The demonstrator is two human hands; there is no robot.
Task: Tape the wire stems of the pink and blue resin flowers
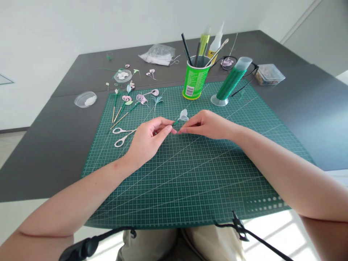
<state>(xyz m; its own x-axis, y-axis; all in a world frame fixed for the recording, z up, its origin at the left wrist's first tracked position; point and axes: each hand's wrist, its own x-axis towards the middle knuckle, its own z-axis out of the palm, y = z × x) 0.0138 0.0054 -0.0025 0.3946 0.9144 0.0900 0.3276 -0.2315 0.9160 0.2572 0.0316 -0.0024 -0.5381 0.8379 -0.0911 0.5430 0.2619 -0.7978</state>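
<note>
My left hand (148, 138) pinches the green-wrapped stem of a small artificial flower (183, 115), whose pale blue petals point up and away to the right. Close beside the stem, the fingertips of my right hand (205, 125) are pressed together; whatever lies between them is too fine to make out. Both hands are above the green cutting mat (201, 174). Scissors (119, 142) with white handles lie by my left hand, their blades partly hidden behind it. Beyond it, finished-looking pink flowers (141, 99) on sticks and a blue-leaved sprig (156, 100) rest on the mat.
A green can (195, 81) of tools stands at the mat's back edge. To its right are a tube wound with green thread (231, 83), black-framed glasses (255, 69) and a clear box (269, 74). Small dishes (85, 99) sit left; a plastic bag (158, 55) lies behind.
</note>
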